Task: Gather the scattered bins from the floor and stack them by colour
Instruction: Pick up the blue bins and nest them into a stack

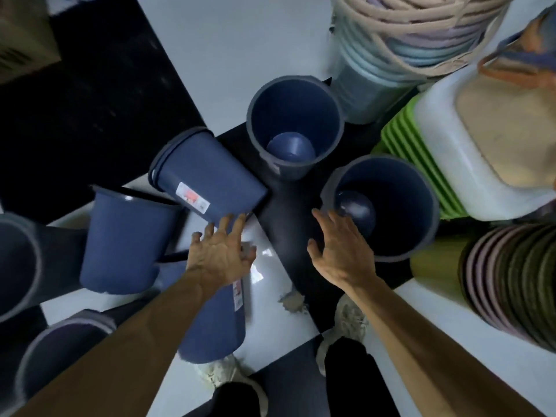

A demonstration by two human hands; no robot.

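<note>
Both hands empty, fingers spread. Left hand (pixel 221 254) w/ fingertips at base of tipped blue bin (pixel 204 182) lying on checkered floor (pixel 264 266). Right hand (pixel 338 248) just beside rim of upright blue bin (pixel 388 206). Another upright blue bin (pixel 296 124) behind. More blue bins scattered left; green stack (pixel 403 145) far right.

Smooth matt blue plastic on the tipped bin (pixel 207 182), with a paper label (pixel 192 196) stuck to its wall. Glossy, reflective black-and-white floor tiles (pixel 264 260). Translucent white plastic tub (pixel 451 164) near the floor's right edge.
</note>
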